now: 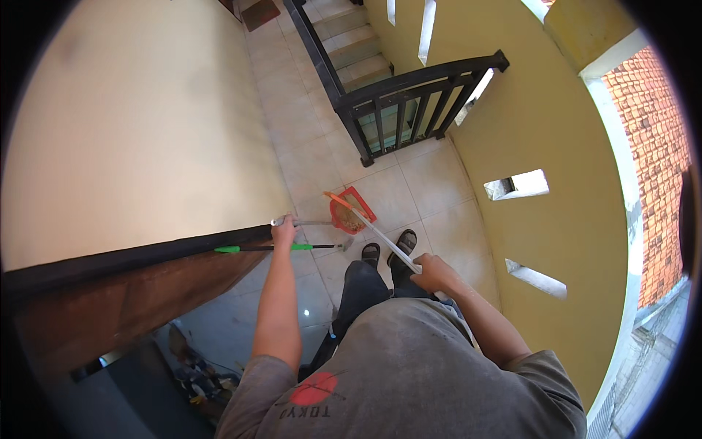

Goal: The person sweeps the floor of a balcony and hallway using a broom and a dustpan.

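My left hand point(283, 233) is closed around the upper end of a long grey handle point(313, 223), which runs to a red dustpan point(366, 204) on the tiled floor. Loose brownish debris point(349, 220) lies in the pan. In my right hand point(436, 273) is the pale shaft of a broom point(388, 240). Its orange head point(337, 198) crosses over the dustpan, and the bristles are hard to make out. Just beyond my left wrist, a green and black pole point(299, 247) extends from the doorway side toward my feet; my forearm partly covers it.
My sandalled feet point(403, 244) stand close to the dustpan. Ahead, a black railing point(422, 88) borders a stairwell with tiled steps point(351, 44). A cream wall point(142, 131) rises on the left, above a brown door point(137, 285). The yellow wall point(526, 230) curves along the right.
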The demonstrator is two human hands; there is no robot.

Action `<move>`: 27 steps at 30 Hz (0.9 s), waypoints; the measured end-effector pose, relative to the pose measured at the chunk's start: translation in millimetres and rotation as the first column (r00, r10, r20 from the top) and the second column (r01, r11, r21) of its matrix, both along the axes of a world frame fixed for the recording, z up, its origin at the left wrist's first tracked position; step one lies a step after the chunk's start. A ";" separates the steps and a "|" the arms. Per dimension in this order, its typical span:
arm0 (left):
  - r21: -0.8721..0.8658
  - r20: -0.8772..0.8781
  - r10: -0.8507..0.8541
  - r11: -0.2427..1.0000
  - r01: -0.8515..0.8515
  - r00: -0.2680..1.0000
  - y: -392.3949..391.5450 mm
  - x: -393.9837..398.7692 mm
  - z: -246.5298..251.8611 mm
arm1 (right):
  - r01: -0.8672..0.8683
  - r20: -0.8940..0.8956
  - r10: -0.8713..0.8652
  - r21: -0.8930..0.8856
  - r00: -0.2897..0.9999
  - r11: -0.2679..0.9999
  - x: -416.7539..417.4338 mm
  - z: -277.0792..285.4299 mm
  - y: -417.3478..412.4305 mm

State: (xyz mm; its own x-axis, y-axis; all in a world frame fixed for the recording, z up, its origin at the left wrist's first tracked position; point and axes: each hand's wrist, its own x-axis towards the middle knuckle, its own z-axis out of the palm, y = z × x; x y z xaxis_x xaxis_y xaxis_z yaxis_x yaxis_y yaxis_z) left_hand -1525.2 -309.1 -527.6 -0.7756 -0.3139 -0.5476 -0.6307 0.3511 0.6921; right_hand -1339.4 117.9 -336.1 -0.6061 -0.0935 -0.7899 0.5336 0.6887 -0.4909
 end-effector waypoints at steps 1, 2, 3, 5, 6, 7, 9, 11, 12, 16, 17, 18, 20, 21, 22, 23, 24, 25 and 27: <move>0.039 -0.012 0.041 0.998 -0.041 0.999 -15.0 5.0 -4.7 | -0.019 -0.012 0.019 -0.007 1.000 1.000 -6.1 9.1 -3.3; 0.043 -0.017 0.045 0.998 -0.044 0.999 -16.9 8.4 -7.4 | -0.057 -0.117 0.056 0.002 0.991 0.998 -11.0 15.0 -6.4; 0.066 -0.022 0.071 0.995 -0.069 0.997 -19.0 12.4 -9.3 | -0.094 -0.220 0.094 0.014 0.971 0.996 -17.0 17.3 -11.4; 0.089 -0.035 0.110 0.990 -0.107 0.993 -28.0 23.6 -9.3 | -0.089 -0.226 0.088 0.006 0.970 0.996 -45.0 4.9 -27.4; 0.127 -0.016 0.139 0.983 -0.136 0.990 -28.6 27.1 -8.4 | -0.070 -0.226 0.070 0.004 0.972 0.998 -62.8 -7.2 -35.5; 0.164 0.004 0.163 0.973 -0.161 0.987 -25.6 25.4 -7.4 | -0.124 -0.299 0.134 0.051 0.945 0.991 -79.5 -38.7 -45.2; 0.158 -0.018 0.196 0.969 -0.191 0.980 -24.2 29.9 -4.3 | -0.207 -0.343 0.236 0.120 0.909 0.971 -119.2 -80.0 -69.7; 0.138 -0.034 0.237 0.963 -0.231 0.971 -28.8 41.8 -1.2 | -0.249 -0.319 0.279 0.132 0.906 0.959 -146.4 -113.7 -87.0; 0.114 -0.040 0.177 0.979 -0.171 0.983 -22.8 37.3 -2.5 | -0.164 -0.323 0.215 0.178 0.922 0.970 -154.5 -149.6 -87.1; 0.073 -0.084 0.064 0.996 -0.058 0.994 5.8 40.7 -2.9 | -0.030 -0.280 0.084 0.192 0.956 0.981 -129.8 -248.9 -74.6; 0.036 -0.057 0.055 0.998 -0.053 0.997 7.1 44.3 3.4 | -0.044 -0.280 0.094 0.179 0.955 0.983 -112.6 -256.7 -75.3; 0.029 -0.053 0.081 0.996 -0.080 0.995 0.7 50.0 5.3 | -0.066 -0.285 0.111 0.163 0.952 0.984 -90.9 -259.8 -77.1; 0.064 -0.099 0.069 0.996 -0.063 0.993 5.3 49.7 7.0 | -0.036 -0.266 0.074 0.146 0.961 0.989 -42.4 -281.1 -57.2; 0.059 -0.090 0.089 0.995 -0.084 0.992 0.6 55.4 4.3 | -0.064 -0.206 0.089 0.126 0.975 0.990 -21.0 -270.1 -52.9; 0.035 -0.127 0.098 0.995 -0.094 0.987 -2.7 60.5 2.4 | -0.089 -0.144 0.105 0.108 0.984 0.990 -1.3 -250.9 -44.7; 0.012 -0.169 0.101 0.995 -0.101 0.980 -4.1 62.8 3.5 | -0.085 -0.122 0.098 0.107 0.988 0.991 13.9 -229.5 -36.4; 0.010 -0.167 0.110 0.994 -0.110 0.980 -4.6 63.7 4.8 | -0.075 -0.102 0.086 0.106 0.991 0.991 25.7 -207.0 -27.5; 0.029 -0.159 0.126 0.992 -0.123 0.979 -2.7 60.2 5.2 | -0.071 -0.101 0.082 0.107 0.991 0.992 36.8 -189.0 -15.5; 0.048 -0.147 0.127 0.992 -0.121 0.981 0.1 50.6 5.7 | -0.012 -0.175 0.025 0.072 0.984 0.997 53.5 -157.9 6.6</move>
